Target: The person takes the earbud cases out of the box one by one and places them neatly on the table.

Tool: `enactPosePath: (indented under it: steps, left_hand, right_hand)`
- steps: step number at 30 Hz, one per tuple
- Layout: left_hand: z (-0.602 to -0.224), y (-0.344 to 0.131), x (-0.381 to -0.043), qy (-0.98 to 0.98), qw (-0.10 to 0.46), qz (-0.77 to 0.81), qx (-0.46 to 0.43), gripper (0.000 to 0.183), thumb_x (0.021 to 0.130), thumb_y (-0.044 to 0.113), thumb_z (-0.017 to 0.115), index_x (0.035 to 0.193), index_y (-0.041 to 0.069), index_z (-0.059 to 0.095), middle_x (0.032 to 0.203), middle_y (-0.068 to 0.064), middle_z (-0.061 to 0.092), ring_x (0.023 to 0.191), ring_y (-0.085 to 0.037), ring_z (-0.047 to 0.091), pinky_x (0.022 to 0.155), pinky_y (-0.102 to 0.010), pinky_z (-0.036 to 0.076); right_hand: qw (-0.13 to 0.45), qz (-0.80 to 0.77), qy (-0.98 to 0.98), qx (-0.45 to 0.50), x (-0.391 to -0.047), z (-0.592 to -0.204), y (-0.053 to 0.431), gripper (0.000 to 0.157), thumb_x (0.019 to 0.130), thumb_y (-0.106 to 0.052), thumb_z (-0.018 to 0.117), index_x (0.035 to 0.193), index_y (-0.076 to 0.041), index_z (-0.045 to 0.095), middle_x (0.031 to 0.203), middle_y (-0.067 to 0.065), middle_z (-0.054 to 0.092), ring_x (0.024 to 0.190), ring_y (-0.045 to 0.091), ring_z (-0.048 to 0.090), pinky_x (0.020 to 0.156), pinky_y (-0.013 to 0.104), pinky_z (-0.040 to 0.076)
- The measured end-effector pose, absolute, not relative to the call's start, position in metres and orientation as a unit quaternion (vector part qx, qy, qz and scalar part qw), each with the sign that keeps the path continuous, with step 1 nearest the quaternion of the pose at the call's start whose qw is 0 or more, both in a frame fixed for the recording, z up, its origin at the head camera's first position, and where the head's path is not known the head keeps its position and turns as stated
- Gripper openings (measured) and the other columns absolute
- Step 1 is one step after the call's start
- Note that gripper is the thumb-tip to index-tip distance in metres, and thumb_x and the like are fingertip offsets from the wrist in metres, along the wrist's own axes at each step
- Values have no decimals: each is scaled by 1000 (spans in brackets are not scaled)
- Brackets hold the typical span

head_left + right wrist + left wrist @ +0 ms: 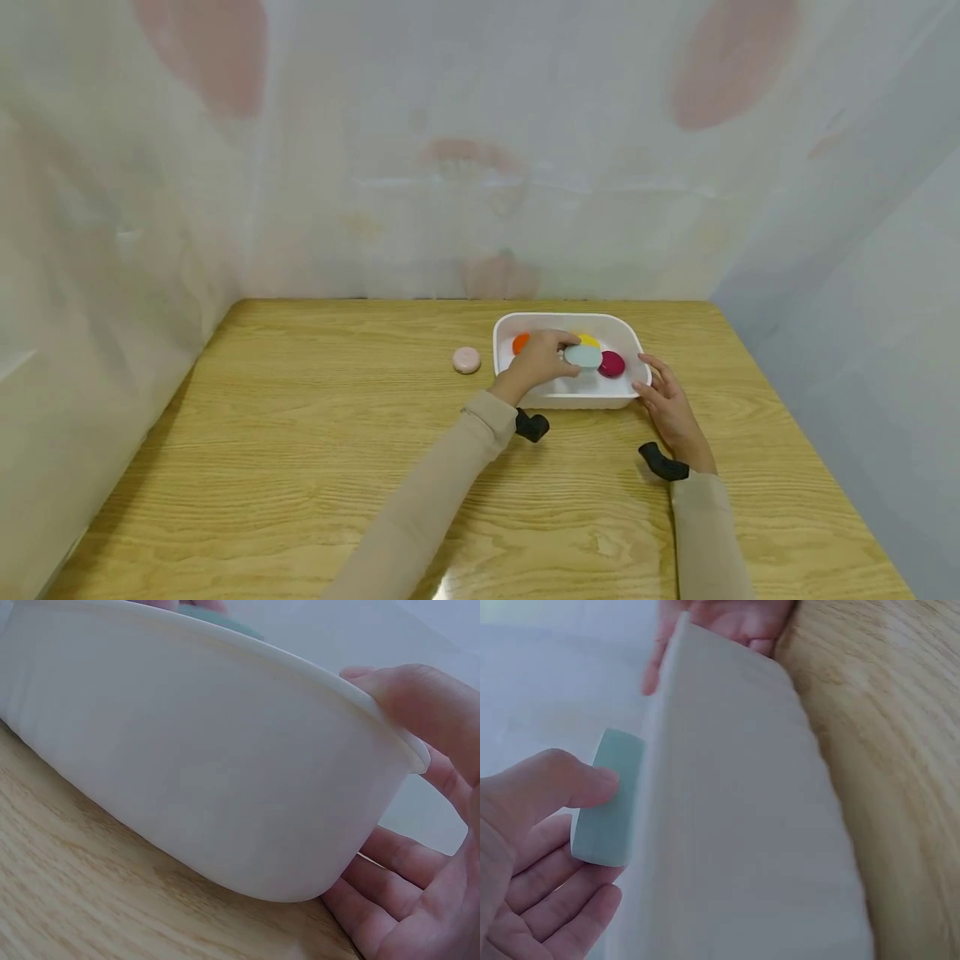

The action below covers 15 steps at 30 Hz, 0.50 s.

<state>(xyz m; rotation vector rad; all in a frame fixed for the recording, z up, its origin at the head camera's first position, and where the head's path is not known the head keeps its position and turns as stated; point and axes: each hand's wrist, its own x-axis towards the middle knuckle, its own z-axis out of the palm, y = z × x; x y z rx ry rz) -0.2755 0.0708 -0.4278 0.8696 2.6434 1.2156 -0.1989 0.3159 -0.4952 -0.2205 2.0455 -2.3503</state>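
Observation:
My left hand (pixel 542 360) pinches a pale green rounded block (pixel 583 357) between thumb and fingers, over the inside of a white plastic tub (pixel 562 401). In the left wrist view the block (pixel 609 799) is smooth and thick, and stands beside the tub's rim. My right hand (pixel 672 414) grips the tub's right end; in the right wrist view its thumb (pixel 420 694) lies over the rim and its fingers sit against the outer wall. Inside the tub lie an orange piece (pixel 520 342), a yellow piece (pixel 590 340) and a dark pink round piece (pixel 612 364), partly hidden by the left hand and block.
A pale pink round piece (pixel 467 360) lies on the wooden table (pixel 337 433) left of the tub. Black curved attachments (pixel 663 463) stick out at both wrists. A pale patterned sheet (pixel 480 208) hangs behind the table and at its sides.

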Motion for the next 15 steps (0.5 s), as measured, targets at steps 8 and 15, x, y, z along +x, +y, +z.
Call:
enactPosePath:
  steps: [8,15]
  left_hand:
    - [-411,43,-270,862,24,402,307,47,79,11,77,123,2,65,120,-13,70,106,-23,67,94,-35,56]
    - [-406,14,-265,851,32,438,288,48,79,9,77,124,1,64,126,-14,66,111,-26,64,98,-39,54]
  right_hand:
    - [10,-757,650,-66,-198,-493,315,45,99,-10,51,140,-22,39,123,-10,54,104,-1,60,84,11,53]
    - [20,-753,657,-44,-197,-490,314,46,98,-14,54,140,-24,39,122,-10,54,102,-2,60,83,10,52]
